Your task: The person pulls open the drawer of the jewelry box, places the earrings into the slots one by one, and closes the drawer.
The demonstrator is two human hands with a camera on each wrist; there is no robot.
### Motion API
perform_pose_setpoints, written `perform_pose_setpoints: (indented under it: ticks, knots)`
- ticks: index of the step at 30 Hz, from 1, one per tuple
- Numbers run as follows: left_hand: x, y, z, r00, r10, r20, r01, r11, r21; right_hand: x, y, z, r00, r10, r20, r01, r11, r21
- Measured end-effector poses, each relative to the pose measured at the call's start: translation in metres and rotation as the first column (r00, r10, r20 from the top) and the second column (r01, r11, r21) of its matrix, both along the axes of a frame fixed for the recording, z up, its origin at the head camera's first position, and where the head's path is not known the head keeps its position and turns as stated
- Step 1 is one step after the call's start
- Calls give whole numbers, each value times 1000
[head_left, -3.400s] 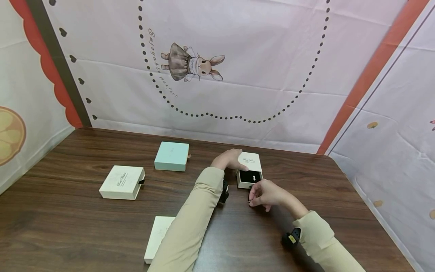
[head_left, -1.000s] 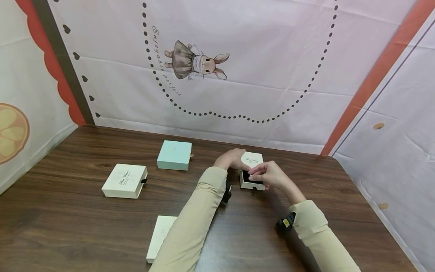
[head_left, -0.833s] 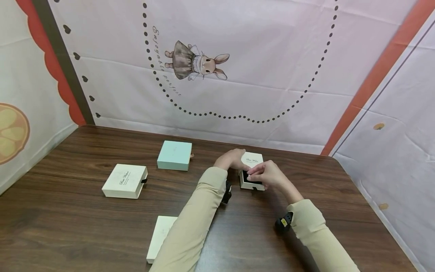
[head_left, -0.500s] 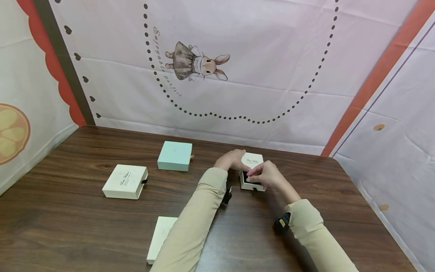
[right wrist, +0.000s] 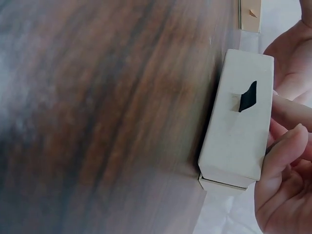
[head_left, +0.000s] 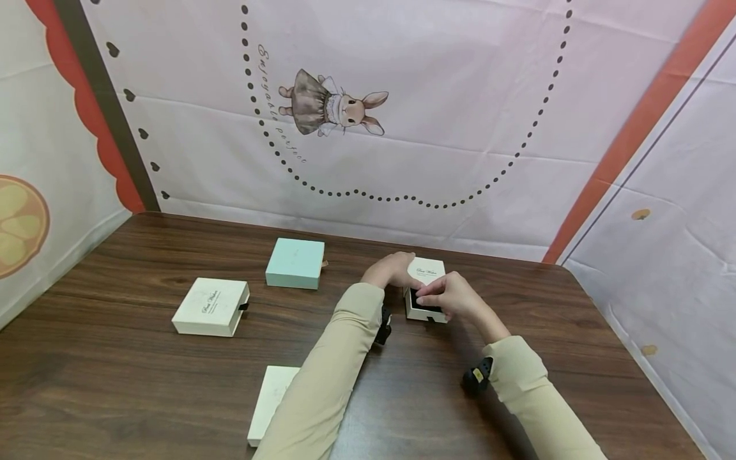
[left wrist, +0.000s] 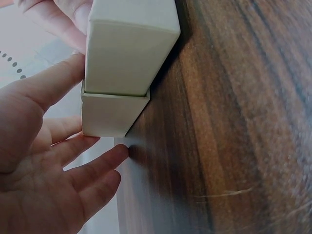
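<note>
A small cream drawer box (head_left: 426, 289), partly slid open, is steadied by the left hand (head_left: 391, 269) at its far-left side and pinched at the drawer by the right hand (head_left: 451, 295). Well to the left hand's left, a mint box (head_left: 294, 263) and a cream box (head_left: 211, 306) lie on the surface (head_left: 115, 377). Script on the lids is too small to read.

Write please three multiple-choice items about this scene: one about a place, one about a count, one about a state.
1. Where is the mint box?
A. behind the cream box
B. in the right hand
C. off the table

2. How many boxes show in the head view?
A. two
B. four
C. six

3. The small white box drawer is:
A. partly open
B. removed
C. fully shut

Answers: 1 A, it lies nearer the wall. 2 B, counting the flat box under the sleeve. 3 A, black lining shows while the left hand steadies it.
</note>
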State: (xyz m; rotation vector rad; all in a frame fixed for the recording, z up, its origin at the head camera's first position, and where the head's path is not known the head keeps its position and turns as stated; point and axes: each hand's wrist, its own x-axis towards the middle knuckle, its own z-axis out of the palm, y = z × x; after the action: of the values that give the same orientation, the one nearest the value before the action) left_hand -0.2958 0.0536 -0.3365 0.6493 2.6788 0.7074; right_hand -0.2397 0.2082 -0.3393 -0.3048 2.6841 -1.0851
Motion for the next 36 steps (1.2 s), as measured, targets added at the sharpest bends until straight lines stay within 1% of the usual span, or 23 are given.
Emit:
perform_pose_setpoints:
  ticks: [4, 7, 13, 16, 19, 24, 29, 36]
  knots:
    - [1, 0, 1, 1000, 1, 6, -1, 1000, -2, -1, -1, 0, 1000, 12, -22, -11, 999, 35]
    - [2, 0, 1, 1000, 1, 8, -1, 1000, 2, -2, 0, 1, 1000, 22, -16, -21, 999, 48]
    - [2, 1, 1, 1000, 1, 5, -1, 1000, -2, -3, 4, 1, 998, 69, -2, -69, 996, 55]
    - [2, 1, 1, 1000, 0, 2, 0, 1000, -2, -3, 3, 2, 998, 58, 0, -58, 996, 65]
    - [1, 0, 1, 1000, 2, 1, -2, 1000, -2, -3, 0, 3, 1000, 17, 6, -17, 996, 90]
    - [0, 0, 0, 1000, 12, 6, -12, 1000, -2, -3, -4, 3, 1000, -25, 8, 24, 993, 117]
    - [1, 1, 0, 1000, 7, 7, -7, 1000, -8, -1, 1, 2, 1000, -15, -4, 15, 997, 70]
    - [1, -1, 0, 1000, 0, 4, 0, 1000, -6, 6, 19, 5, 997, -46, 59, 50, 997, -66]
